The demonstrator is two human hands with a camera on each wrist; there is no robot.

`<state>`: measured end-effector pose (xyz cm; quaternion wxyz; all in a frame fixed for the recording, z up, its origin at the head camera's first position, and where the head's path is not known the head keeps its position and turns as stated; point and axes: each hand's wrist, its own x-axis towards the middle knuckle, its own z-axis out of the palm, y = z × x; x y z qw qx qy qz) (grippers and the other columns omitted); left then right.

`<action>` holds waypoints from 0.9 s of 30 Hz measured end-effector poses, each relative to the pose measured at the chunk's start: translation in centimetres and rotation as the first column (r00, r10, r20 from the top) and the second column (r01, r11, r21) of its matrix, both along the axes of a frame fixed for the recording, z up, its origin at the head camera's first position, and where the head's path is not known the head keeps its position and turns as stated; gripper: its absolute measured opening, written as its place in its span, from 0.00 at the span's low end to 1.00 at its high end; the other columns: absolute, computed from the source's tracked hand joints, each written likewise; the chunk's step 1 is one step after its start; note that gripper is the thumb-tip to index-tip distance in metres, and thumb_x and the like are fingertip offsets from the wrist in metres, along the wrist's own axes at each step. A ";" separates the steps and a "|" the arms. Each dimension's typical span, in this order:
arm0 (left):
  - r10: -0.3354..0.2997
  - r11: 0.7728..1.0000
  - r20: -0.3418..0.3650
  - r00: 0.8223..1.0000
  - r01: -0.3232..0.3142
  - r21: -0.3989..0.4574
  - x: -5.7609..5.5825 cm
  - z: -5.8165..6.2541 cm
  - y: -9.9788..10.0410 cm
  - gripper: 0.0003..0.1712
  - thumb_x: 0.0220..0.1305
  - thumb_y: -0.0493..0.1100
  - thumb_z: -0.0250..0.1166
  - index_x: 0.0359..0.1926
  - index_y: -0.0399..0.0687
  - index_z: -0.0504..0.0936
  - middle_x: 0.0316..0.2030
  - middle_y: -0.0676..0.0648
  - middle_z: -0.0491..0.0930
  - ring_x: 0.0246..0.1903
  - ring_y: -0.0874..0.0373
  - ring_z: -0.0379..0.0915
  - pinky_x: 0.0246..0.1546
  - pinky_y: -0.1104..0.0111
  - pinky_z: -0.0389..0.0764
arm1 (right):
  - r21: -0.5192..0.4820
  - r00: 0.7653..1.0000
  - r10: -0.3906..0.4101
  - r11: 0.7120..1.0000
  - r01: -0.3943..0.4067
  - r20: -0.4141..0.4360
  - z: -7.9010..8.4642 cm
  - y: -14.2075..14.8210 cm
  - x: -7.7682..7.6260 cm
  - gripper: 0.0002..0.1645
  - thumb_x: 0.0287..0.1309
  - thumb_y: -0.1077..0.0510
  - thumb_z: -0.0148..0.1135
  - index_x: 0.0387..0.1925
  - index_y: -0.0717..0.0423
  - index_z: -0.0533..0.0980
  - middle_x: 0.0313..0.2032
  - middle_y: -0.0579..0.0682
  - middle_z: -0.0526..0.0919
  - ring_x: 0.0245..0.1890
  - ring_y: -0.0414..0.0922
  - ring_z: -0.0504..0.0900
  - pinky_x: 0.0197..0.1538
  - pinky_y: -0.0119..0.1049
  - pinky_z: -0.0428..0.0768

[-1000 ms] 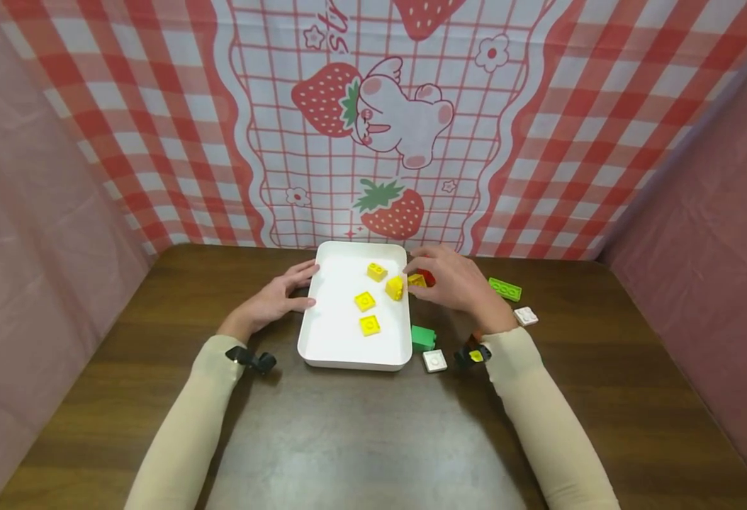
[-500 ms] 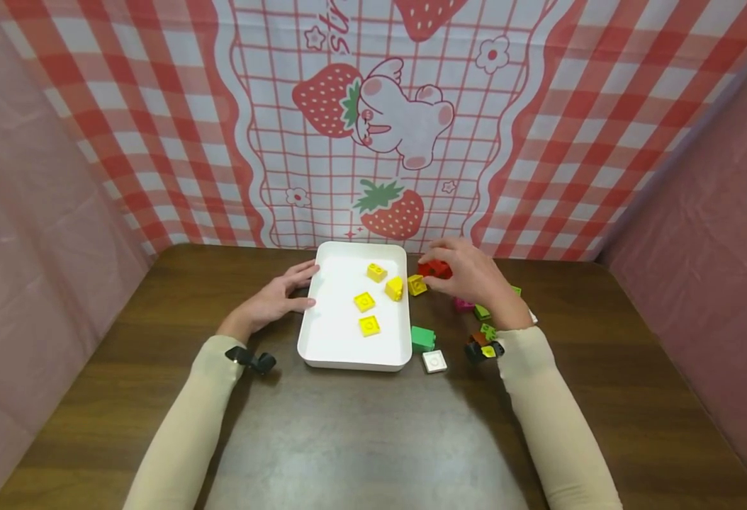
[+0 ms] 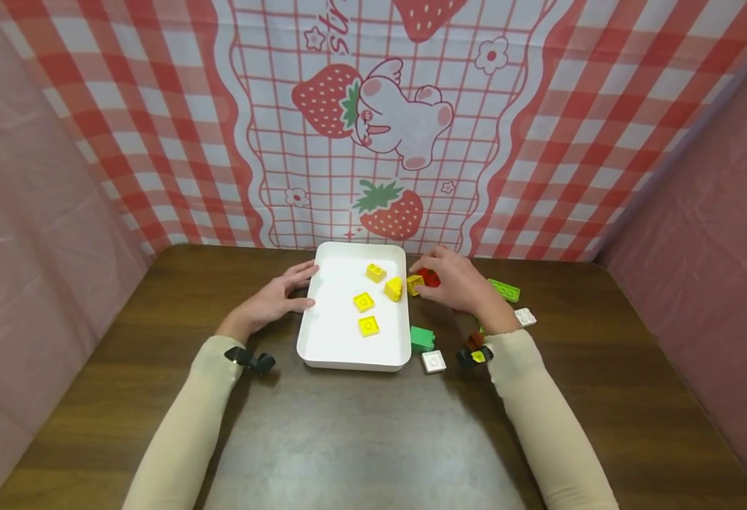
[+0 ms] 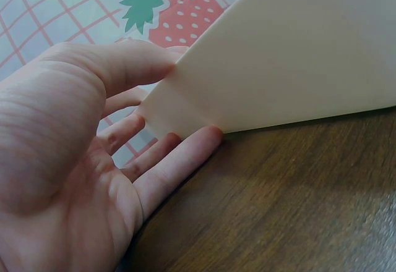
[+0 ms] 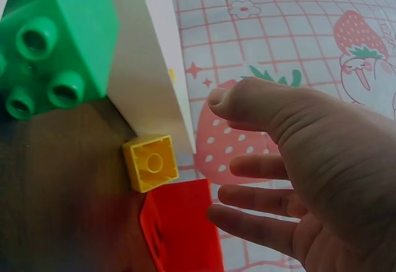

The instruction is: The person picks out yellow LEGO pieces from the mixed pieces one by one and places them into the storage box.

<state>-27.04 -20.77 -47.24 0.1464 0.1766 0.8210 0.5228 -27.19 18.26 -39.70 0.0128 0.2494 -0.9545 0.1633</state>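
My left hand (image 3: 273, 299) touches the left wall of the white tray (image 3: 329, 350), thumb and fingertips resting along its side in the left wrist view. Two yellow bricks (image 3: 376, 273) and two flat yellow plates (image 3: 368, 326) lie in the tray. Just outside its right wall sits another yellow brick (image 5: 151, 163), hollow side showing, with a red block (image 5: 185, 225) beside it. Over these two hovers my right hand (image 3: 455, 280), thumb and fingers apart with nothing between them in the right wrist view. From the head, the hand partly covers the red block.
A green brick (image 3: 422, 339) stands against the tray's right wall, near a white plate (image 3: 434, 362). Farther right lie a lime-green plate (image 3: 504, 290) and another white plate (image 3: 525, 316). Brown and green pieces show by the right wrist. A strawberry-print cloth (image 3: 392, 127) hangs behind the table.
My right hand moved right, off the yellow brick, then came back left over it and the red block. The left hand and tray have stayed put.
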 end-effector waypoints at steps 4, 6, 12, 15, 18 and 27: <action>0.002 1.000 0.002 1.000 -0.002 0.000 0.0 0.0 0.0 0.50 0.78 0.42 0.72 0.91 0.45 0.56 0.93 0.40 0.46 0.90 0.33 0.51 0.89 0.35 0.54 | 0.004 1.000 -0.009 1.000 0.009 0.018 -0.5 -0.2 -0.1 0.25 0.68 0.55 0.80 0.64 0.54 0.87 0.65 0.62 0.83 0.60 0.60 0.83 0.67 0.59 0.90; 0.000 1.000 -0.001 1.000 0.000 -0.003 0.0 0.0 0.1 0.50 0.78 0.42 0.72 0.91 0.44 0.56 0.93 0.39 0.46 0.90 0.32 0.51 0.89 0.34 0.55 | 0.003 0.999 -0.015 1.000 0.015 0.029 -0.7 -0.4 -0.2 0.26 0.68 0.55 0.80 0.65 0.53 0.87 0.65 0.62 0.83 0.60 0.60 0.84 0.67 0.59 0.90; -0.001 1.000 -0.004 1.000 0.001 -0.003 0.0 0.1 0.1 0.50 0.79 0.41 0.72 0.91 0.43 0.56 0.93 0.39 0.46 0.90 0.32 0.51 0.89 0.34 0.54 | 0.006 0.999 -0.018 1.000 0.017 0.042 -1.5 -0.6 -0.5 0.26 0.68 0.54 0.80 0.65 0.54 0.87 0.66 0.61 0.82 0.61 0.59 0.84 0.68 0.58 0.90; 0.000 1.000 -0.003 1.000 0.000 -0.009 0.0 0.0 0.0 0.50 0.79 0.42 0.72 0.91 0.44 0.56 0.93 0.39 0.46 0.90 0.32 0.50 0.89 0.34 0.54 | 0.017 0.999 -0.011 1.000 0.011 0.032 -1.8 -0.6 -0.6 0.26 0.68 0.54 0.80 0.64 0.54 0.87 0.68 0.61 0.81 0.62 0.59 0.84 0.69 0.57 0.89; 0.002 1.000 0.000 1.000 -0.002 -0.011 0.0 0.1 0.1 0.50 0.78 0.42 0.72 0.91 0.45 0.56 0.93 0.39 0.46 0.90 0.33 0.49 0.89 0.34 0.54 | 0.028 1.000 -0.001 1.000 0.000 0.024 -2.0 -0.6 -0.7 0.26 0.68 0.54 0.80 0.64 0.54 0.87 0.69 0.61 0.80 0.63 0.60 0.83 0.70 0.58 0.89; -0.004 1.000 -0.008 1.000 0.004 -0.007 0.0 0.1 0.1 0.49 0.79 0.41 0.71 0.91 0.44 0.56 0.93 0.39 0.46 0.90 0.32 0.51 0.89 0.35 0.56 | 0.036 1.000 0.003 0.999 -0.004 0.026 -2.3 -0.5 -0.8 0.27 0.70 0.54 0.78 0.67 0.55 0.85 0.70 0.62 0.81 0.64 0.60 0.83 0.71 0.59 0.88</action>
